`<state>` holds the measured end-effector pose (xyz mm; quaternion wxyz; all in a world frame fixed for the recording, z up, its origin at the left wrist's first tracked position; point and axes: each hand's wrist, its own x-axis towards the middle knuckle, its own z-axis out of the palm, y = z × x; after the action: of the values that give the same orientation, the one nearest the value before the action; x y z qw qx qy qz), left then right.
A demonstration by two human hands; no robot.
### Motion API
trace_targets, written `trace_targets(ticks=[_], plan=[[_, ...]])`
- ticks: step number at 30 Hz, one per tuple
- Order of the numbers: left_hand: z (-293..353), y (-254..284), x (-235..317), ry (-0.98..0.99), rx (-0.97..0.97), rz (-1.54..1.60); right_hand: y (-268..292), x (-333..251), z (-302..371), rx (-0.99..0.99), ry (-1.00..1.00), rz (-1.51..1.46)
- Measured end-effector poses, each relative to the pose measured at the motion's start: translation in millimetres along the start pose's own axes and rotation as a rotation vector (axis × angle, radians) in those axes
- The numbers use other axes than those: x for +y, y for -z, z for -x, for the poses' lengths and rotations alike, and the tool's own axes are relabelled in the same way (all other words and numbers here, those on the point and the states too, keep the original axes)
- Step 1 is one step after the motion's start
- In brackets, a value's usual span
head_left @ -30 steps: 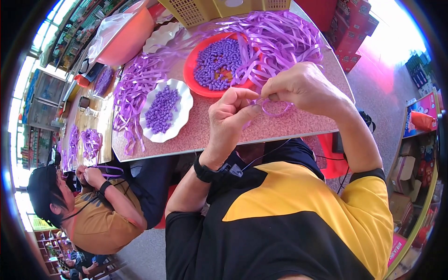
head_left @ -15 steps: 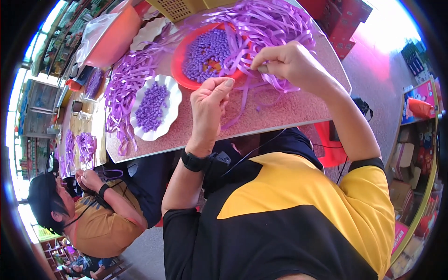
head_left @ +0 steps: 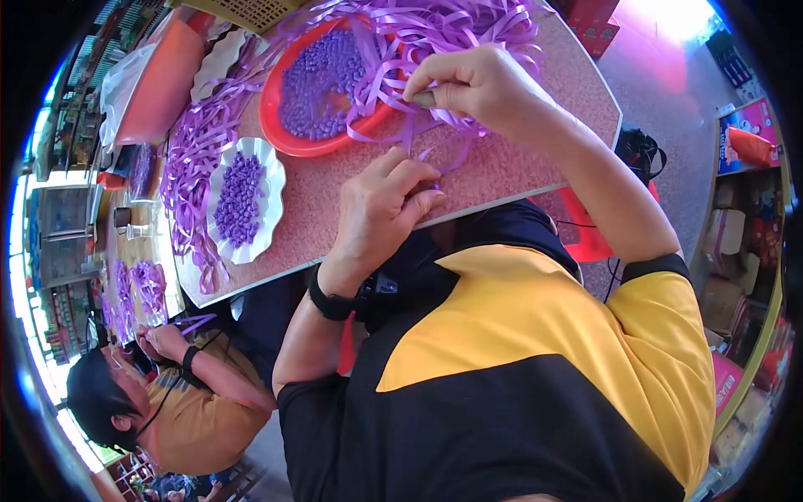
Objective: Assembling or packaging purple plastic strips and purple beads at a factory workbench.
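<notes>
My left hand (head_left: 381, 205) is over the near part of the table, its fingers curled round a purple ribbon (head_left: 426, 154) whose end pokes up past the index finger. Further up and to the right, my right hand (head_left: 477, 88) has thumb and fingers pinched together. What lies between those fingertips, if anything, is too small to make out. Behind both hands, a large heap of purple ribbons (head_left: 468, 25) spills over a red bowl (head_left: 280, 138). That bowl holds many small purple bead-like pieces (head_left: 314, 92).
A white scalloped dish (head_left: 272, 213) of similar purple pieces stands on the pink table (head_left: 519, 180), beside more ribbons (head_left: 188, 159). At the back left are an orange-red tub (head_left: 155, 88) and a yellow basket (head_left: 251, 12). A co-worker (head_left: 188, 402) handles purple ribbon at the left.
My left hand has moved down and right, turning its back upward. My right hand has shifted slightly left and up. The whole view has also shifted, moving the table and bowls leftward.
</notes>
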<state>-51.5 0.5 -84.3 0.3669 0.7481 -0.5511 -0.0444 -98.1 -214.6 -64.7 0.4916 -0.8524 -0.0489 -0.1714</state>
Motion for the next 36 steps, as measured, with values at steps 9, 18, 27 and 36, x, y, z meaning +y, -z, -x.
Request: trace_targets(ticks=[9,18,27,36], plan=[[1,-2,-9,-0.014,0.129,0.026,8,-24,44,-0.032,0.034,0.07],[-6,16,-21,0.57,0.506,1.11,-25,-16,25,-0.027,-0.08,0.08],[-4,22,-26,0.521,0.493,1.379,-46,-21,11,0.092,-0.019,0.069],[-5,17,-21,0.508,0.531,1.329,-44,-25,7,0.057,-0.072,0.062]])
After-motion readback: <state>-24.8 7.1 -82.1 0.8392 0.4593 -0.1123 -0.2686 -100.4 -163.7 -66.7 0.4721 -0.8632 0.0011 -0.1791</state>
